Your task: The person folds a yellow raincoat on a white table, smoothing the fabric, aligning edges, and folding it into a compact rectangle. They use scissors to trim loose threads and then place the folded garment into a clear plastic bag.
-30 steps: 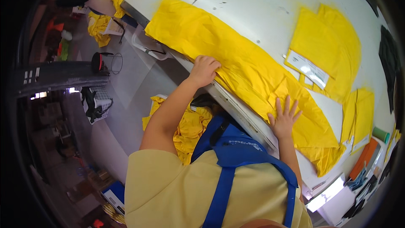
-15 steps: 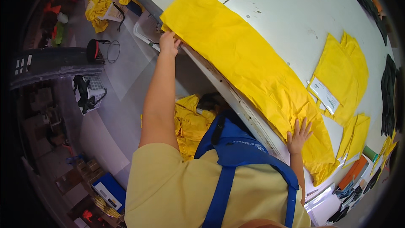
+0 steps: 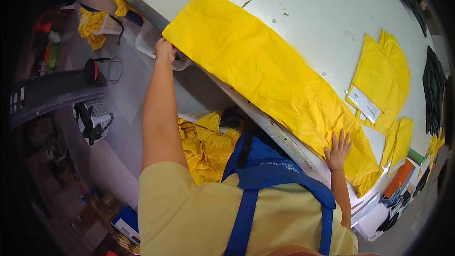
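Across the counter (image 3: pixel 313 14), from eleven o'clock to four, a long strip of yellow cloth (image 3: pixel 246 52) is lying, thin and fairly smooth toward its upper end, wrinkling toward its lower one. Near three o'clock, folded yellow pieces (image 3: pixel 379 66) are resting beneath a white card (image 3: pixel 364 103); at seven, below the counter's edge, a crumpled yellow heap (image 3: pixel 204 147) is bulging. Between ten and eleven, the left hand (image 3: pixel 166 51) is closing curled fingers on the strip's edge; near four, the right hand (image 3: pixel 338 154) is lying flat, fingers spread, touching the wrinkled part.
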{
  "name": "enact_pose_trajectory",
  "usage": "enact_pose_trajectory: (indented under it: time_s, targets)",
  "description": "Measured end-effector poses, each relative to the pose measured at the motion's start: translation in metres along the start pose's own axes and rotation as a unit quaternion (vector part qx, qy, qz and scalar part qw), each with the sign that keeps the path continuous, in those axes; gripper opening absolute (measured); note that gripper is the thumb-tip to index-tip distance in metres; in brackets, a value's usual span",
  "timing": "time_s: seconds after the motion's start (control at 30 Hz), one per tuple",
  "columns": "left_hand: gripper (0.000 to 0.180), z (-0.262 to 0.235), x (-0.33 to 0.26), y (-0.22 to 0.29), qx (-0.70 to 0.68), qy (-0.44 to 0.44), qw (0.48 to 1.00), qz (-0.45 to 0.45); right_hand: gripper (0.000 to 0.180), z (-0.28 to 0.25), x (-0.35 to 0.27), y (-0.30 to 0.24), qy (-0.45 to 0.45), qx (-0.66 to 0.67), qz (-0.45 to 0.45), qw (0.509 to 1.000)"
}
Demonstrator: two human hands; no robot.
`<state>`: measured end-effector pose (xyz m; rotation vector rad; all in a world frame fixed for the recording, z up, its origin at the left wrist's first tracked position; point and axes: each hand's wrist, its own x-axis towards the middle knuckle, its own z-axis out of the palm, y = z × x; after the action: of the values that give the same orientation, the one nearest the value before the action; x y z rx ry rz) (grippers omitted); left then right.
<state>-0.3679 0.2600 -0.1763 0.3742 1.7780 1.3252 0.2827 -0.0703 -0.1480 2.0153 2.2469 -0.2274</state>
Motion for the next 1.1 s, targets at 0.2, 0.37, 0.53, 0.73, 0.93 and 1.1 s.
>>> enact_pose_trajectory:
  time_s: [0.2, 0.37, 0.53, 0.73, 0.93, 1.1]
  targets:
    - [0.068, 0.019, -0.080, 0.012, -0.129, -0.140, 0.964, -0.186, 0.065, -0.007, 0.002, -0.005, -0.029, 0.017, 0.029, 0.999]
    - [0.043, 0.035, -0.111, -0.033, -0.142, -0.190, 0.958, -0.164, 0.078, -0.058, 0.053, -0.089, 0.140, 0.207, 0.052, 0.967]
    - [0.045, 0.055, -0.111, -0.033, -0.215, -0.188, 0.943, -0.170, 0.088, -0.017, 0.109, -0.142, 0.040, 0.057, 0.087, 0.994]
    - [0.050, 0.062, -0.155, 0.035, -0.239, -0.272, 0.932, -0.003, 0.118, -0.040, 0.081, -0.154, 0.068, 0.275, 0.022, 0.959]
    - [0.066, 0.181, -0.379, 0.133, -0.287, -0.567, 0.770, 0.062, 0.092, 0.020, 0.079, -0.150, 0.165, 0.277, -0.007, 0.947]
    - [0.013, 0.297, -0.575, 0.048, 0.094, -0.730, 0.576, 0.356, 0.073, -0.009, 0.067, -0.124, -0.112, 0.433, 0.012, 0.894]
